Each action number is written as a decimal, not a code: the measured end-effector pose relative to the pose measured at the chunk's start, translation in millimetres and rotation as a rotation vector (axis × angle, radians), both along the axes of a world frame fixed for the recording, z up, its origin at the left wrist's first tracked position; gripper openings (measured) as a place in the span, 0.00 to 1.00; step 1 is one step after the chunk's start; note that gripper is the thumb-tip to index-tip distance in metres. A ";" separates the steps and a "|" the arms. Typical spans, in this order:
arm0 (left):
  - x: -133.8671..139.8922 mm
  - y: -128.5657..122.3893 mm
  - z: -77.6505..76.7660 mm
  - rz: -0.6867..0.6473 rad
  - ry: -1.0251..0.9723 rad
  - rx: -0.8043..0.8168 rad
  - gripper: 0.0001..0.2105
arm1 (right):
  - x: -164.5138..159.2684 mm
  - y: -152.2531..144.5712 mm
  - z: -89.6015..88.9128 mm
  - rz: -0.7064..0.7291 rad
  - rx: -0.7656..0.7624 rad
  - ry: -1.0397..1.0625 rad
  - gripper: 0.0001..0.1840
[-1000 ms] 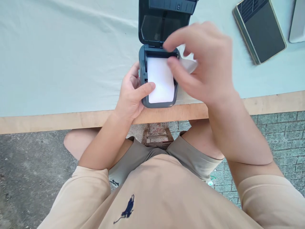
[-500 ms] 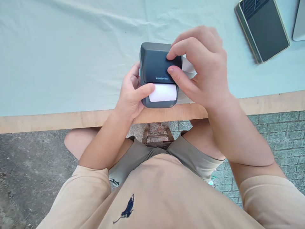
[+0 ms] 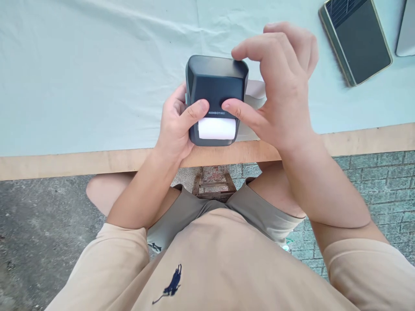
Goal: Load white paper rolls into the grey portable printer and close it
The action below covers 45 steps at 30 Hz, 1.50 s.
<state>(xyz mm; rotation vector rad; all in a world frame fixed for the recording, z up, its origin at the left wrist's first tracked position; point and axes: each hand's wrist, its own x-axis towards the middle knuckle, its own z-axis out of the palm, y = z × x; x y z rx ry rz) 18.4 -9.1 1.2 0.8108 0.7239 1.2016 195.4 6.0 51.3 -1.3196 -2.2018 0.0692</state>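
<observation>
A dark label printer (image 3: pixel 218 88) marked NIIMBOT is held over the table's near edge, with white label paper (image 3: pixel 217 128) showing in its front slot. My left hand (image 3: pixel 178 123) is closed round the printer's left side, thumb on the front face; its other fingers are mostly hidden underneath. My right hand (image 3: pixel 279 82) is open, thumb and index finger spread wide. Its thumb tip rests on the lower part of the lid, and the index fingertip is at the top right corner. Partly hidden behind the printer and my right hand lies a white piece (image 3: pixel 256 88), perhaps paper.
A pale blue cloth (image 3: pixel 90 77) covers the table, whose bare wooden edge (image 3: pixel 65 166) faces me. At the upper right lies a dark phone-like device (image 3: pixel 361 41), with part of a grey object (image 3: pixel 407 34) beyond it. Under the table stands a small wooden frame (image 3: pixel 214 188).
The printer has shifted slightly left and its top tilts more into view. My left thumb moved up off the label paper onto the lid. My right fingers spread, the index reaching the top corner.
</observation>
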 end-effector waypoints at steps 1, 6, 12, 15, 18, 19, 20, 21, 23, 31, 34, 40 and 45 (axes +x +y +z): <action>0.5 0.0 0.7 -0.001 -0.020 -0.022 0.13 | -0.5 0.1 -1.9 -0.008 0.008 0.010 0.26; 3.3 0.1 4.3 0.033 -0.098 -0.147 0.18 | -3.3 -2.1 -9.1 0.014 -0.008 0.039 0.22; 3.7 2.4 0.0 0.109 -0.019 -0.154 0.16 | 9.9 -2.1 0.0 0.159 -0.189 0.020 0.27; 4.9 3.3 -2.6 0.131 0.024 -0.162 0.16 | 16.9 2.2 1.4 0.230 -0.109 0.012 0.35; 6.3 3.2 -3.0 0.127 0.033 -0.158 0.16 | 16.3 5.6 0.9 0.169 0.141 0.196 0.25; 6.7 2.9 -2.5 0.122 0.031 -0.157 0.16 | 14.3 5.8 0.8 0.106 0.204 0.289 0.18; 6.9 2.5 -1.8 0.110 0.028 -0.155 0.16 | 11.7 5.6 0.7 0.038 0.231 0.379 0.14; 7.0 2.2 -1.1 0.094 0.024 -0.148 0.15 | 8.8 5.1 0.8 -0.027 0.218 0.446 0.13; 6.5 1.8 0.0 0.058 0.014 -0.122 0.15 | 3.0 3.6 1.3 -0.096 0.155 0.517 0.12; 4.0 3.5 -1.1 0.059 0.038 -0.139 0.15 | 0.2 3.5 7.7 0.059 0.214 0.126 0.04; 4.9 3.2 0.4 0.052 0.036 -0.143 0.14 | 0.2 3.8 14.3 0.056 0.008 -0.160 0.05; 7.6 2.9 3.2 0.042 0.003 -0.133 0.13 | -9.5 3.2 33.7 -0.027 -0.397 -0.417 0.16; 7.1 3.3 3.1 0.037 -0.013 -0.129 0.12 | -19.9 3.4 41.5 -0.124 -0.513 -0.570 0.12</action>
